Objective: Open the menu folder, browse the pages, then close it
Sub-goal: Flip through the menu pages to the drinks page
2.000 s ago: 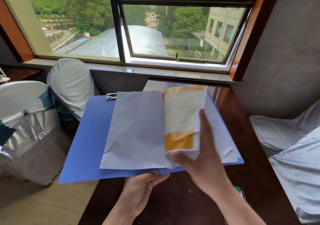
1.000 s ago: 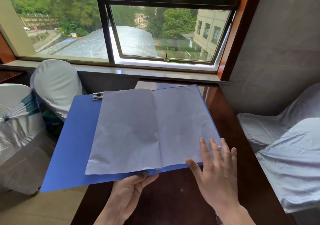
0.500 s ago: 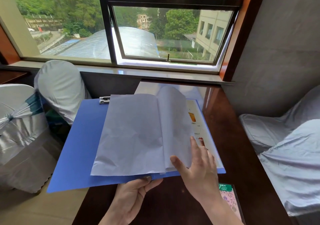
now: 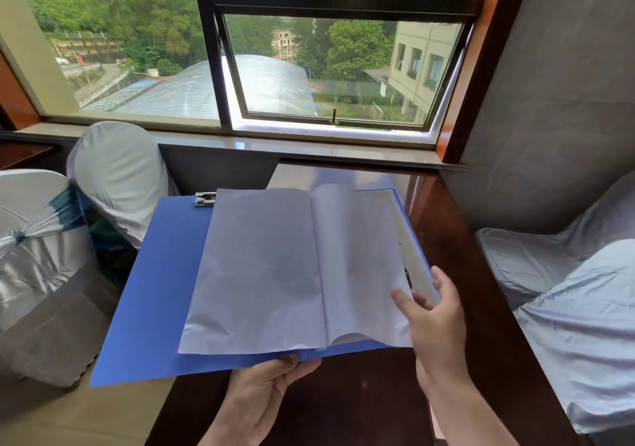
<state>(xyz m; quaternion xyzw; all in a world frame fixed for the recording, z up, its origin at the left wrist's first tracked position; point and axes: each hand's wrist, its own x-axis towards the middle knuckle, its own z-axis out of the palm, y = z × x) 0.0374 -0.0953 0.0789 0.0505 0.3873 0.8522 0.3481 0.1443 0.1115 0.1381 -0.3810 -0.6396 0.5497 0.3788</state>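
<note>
The open menu folder (image 4: 165,294) is being gripped at its near edge by the left hand (image 4: 261,394), just above the worktop (image 4: 357,404). A lifted page (image 4: 360,263) is being pinched by the right hand (image 4: 434,322).

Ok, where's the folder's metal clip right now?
In the head view the metal clip sits at the far left corner of the open blue folder, just left of the top edge of the pages and in front of the white-covered chair.
</note>
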